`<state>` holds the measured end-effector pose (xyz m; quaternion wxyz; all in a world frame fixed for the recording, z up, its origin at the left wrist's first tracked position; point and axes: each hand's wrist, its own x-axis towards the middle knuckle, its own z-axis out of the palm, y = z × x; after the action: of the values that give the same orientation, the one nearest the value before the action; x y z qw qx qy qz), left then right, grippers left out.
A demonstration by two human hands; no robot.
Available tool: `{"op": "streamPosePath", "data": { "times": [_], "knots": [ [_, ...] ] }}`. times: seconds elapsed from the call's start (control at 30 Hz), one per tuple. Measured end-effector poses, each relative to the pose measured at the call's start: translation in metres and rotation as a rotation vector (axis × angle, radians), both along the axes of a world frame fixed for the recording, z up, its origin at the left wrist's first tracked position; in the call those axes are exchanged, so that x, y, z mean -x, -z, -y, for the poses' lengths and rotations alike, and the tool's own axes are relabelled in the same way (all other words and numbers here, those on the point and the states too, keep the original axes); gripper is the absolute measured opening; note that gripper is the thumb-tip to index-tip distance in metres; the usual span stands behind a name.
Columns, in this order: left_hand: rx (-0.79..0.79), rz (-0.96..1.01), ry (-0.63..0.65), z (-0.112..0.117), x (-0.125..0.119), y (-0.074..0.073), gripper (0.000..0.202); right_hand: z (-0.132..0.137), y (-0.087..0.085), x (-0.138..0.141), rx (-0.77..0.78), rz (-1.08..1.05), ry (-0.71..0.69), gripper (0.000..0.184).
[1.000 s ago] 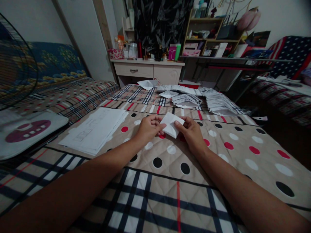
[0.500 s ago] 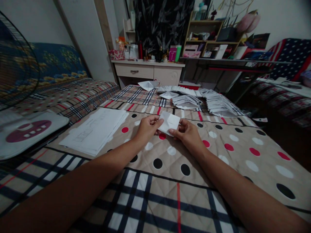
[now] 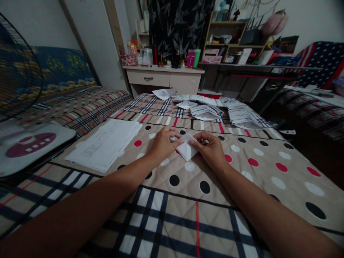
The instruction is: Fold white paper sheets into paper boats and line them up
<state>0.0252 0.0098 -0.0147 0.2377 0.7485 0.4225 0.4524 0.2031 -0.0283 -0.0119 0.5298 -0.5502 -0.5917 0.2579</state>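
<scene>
A small folded white paper [image 3: 186, 150] lies low against the dotted quilt [image 3: 242, 179] between my two hands. My left hand [image 3: 162, 143] pinches its left edge with curled fingers. On the other side my right hand [image 3: 211, 148] grips the paper's right edge, fingers bent over it. A flat stack of white sheets [image 3: 106, 143] lies on the quilt to the left of my left hand. Beyond my hands, rows of folded white papers [image 3: 215, 109] are piled across the far part of the bed.
A white fan base [image 3: 27, 145] with a dark red panel sits at the left, its wire guard [image 3: 18, 68] above. A pale dresser [image 3: 163, 77] with bottles stands behind the bed. Shelves [image 3: 228, 39] and a dark table [image 3: 258, 70] are at the back right.
Both hands have lowered the folded paper from just above the quilt down onto it and turned it, so it looks narrower and more folded now.
</scene>
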Motion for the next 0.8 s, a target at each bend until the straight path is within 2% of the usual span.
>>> {"op": "streamPosePath", "data": {
  "times": [0.23, 0.4, 0.53, 0.7, 0.8],
  "knots": [
    [0.077, -0.019, 0.096, 0.002, -0.003, 0.001, 0.015, 0.002, -0.004, 0.001, 0.093, -0.035, -0.138, 0.015],
    [-0.047, -0.133, 0.184, 0.001, 0.003, 0.001, 0.01, 0.0, -0.001, -0.006, 0.104, 0.08, -0.231, 0.011],
    [-0.083, -0.166, 0.248, 0.001, 0.006, 0.001, 0.01, 0.0, -0.003, -0.011, 0.129, 0.205, -0.315, 0.016],
    [-0.149, -0.243, 0.287, 0.002, 0.009, -0.002, 0.017, 0.003, -0.005, -0.011, 0.125, 0.22, -0.333, 0.008],
    [-0.215, -0.317, 0.37, 0.0, 0.013, -0.005, 0.022, 0.004, -0.003, -0.01, 0.087, 0.237, -0.344, 0.009]
  ]
}}
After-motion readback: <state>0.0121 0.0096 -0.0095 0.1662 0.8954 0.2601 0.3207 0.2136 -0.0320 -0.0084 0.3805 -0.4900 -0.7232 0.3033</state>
